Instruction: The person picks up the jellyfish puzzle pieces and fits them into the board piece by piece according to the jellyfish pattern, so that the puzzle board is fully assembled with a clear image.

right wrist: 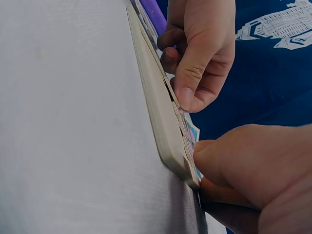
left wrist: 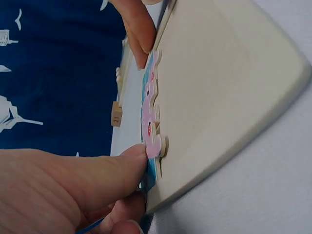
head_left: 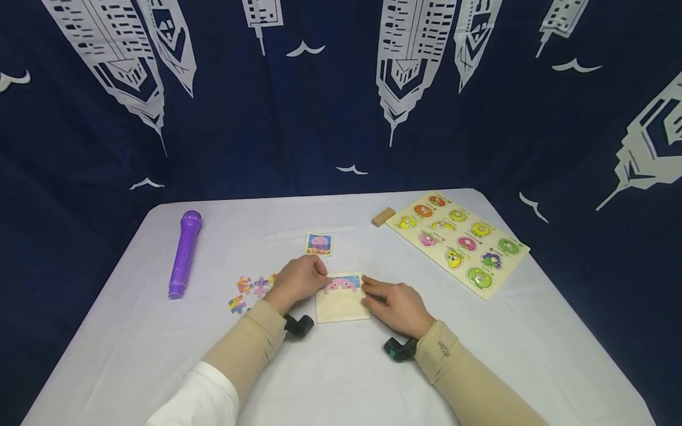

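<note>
- Your left hand (head_left: 299, 279) is working at the far left corner of the cream puzzle board (head_left: 341, 309); its grip is pinching the left end of the row of puzzle pieces (head_left: 345, 284), the thumb lying over a pink and blue piece.
- Your right hand (head_left: 398, 306) is touching the board's right edge; its grip is spread, thumb and index finger standing apart.
- The row is lying along the board's far edge, showing pink shapes against blue, while the nearer part is showing bare surface.
- A small picture card (head_left: 319, 244) is lying just beyond the board, showing a pink figure on blue.
- Loose puzzle pieces (head_left: 244, 285) are lying to the left of your left hand, partly hidden behind it.
- A purple microphone (head_left: 183, 260) is lying farther left on the white tabletop (head_left: 341, 373).
- At the far right, a fruit board (head_left: 444, 241) is lying at a slant, a wooden block (head_left: 383, 217) resting just beside its left corner.
- A dark blue curtain (head_left: 288, 118) with white prints is hanging behind the tabletop.
</note>
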Demonstrator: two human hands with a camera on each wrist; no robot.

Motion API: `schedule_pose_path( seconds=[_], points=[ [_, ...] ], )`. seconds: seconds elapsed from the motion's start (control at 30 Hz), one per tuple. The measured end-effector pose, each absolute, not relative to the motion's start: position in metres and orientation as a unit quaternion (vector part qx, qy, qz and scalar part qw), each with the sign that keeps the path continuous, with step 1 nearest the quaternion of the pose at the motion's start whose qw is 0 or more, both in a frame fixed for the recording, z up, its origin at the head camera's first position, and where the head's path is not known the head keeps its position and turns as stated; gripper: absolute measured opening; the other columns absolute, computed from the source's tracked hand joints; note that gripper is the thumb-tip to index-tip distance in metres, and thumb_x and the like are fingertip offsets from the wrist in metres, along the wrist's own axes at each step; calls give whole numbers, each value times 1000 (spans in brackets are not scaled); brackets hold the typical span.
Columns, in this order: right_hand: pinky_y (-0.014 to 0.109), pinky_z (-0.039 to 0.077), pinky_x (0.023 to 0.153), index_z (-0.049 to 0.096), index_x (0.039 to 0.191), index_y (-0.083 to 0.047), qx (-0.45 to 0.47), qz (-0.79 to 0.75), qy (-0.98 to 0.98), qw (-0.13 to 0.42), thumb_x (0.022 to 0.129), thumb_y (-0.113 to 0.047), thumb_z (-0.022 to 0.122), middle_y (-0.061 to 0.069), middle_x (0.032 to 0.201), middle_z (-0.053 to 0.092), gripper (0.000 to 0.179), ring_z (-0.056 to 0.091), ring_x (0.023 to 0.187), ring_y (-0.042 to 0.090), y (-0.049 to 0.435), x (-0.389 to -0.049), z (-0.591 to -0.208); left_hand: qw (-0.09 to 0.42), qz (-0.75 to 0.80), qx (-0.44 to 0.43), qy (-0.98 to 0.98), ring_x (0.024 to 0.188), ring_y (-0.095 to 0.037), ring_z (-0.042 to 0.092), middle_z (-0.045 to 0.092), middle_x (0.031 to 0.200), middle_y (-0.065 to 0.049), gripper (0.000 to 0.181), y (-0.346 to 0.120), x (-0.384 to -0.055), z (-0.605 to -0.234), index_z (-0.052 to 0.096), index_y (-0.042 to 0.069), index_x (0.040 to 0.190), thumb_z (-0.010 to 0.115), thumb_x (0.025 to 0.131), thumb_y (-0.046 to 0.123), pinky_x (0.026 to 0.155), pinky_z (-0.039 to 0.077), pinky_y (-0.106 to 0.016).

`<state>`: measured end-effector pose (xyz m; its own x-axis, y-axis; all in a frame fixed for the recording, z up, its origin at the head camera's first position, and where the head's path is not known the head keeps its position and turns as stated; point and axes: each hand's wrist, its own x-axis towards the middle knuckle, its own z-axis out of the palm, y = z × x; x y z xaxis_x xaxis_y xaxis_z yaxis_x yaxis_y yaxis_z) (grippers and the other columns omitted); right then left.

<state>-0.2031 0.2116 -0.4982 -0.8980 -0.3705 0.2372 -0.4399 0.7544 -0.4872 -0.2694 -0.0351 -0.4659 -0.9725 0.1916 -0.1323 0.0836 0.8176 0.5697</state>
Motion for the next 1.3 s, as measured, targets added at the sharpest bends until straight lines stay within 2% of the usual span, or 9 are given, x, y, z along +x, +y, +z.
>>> schedule_pose_path(
  seconds=[0.2,0.6,0.93,1.3],
  points=[
    [48,53,100,70,132,-12,216,278,-934,66,98,-33,71,-2,144,62,41,65,125,24,212,-203,-498,94,301,81,946,74,-18,58,67,81,6,18,-36,-270,-466,66,23,92,79,90,36,66,40,-33],
    [48,53,101,70,133,-12,214,275,-935,60,98,-33,70,-2,144,62,41,64,126,25,212,-203,-498,104,288,70,949,75,-19,58,67,87,3,13,-33,-270,-467,66,23,94,76,92,32,65,41,-34],
    [48,52,101,70,133,-11,210,277,-936,56,98,-33,70,-2,144,62,41,64,127,25,210,-202,-496,103,290,75,949,73,-17,56,65,80,4,27,-36,-269,-466,64,20,93,80,88,41,64,39,-31],
    [48,52,102,70,133,-11,210,276,-936,56,98,-33,70,-2,144,62,41,64,127,25,210,-202,-496,99,277,73,953,72,-18,56,65,83,3,27,-33,-272,-471,63,20,92,80,89,42,63,40,-32]
  ],
)
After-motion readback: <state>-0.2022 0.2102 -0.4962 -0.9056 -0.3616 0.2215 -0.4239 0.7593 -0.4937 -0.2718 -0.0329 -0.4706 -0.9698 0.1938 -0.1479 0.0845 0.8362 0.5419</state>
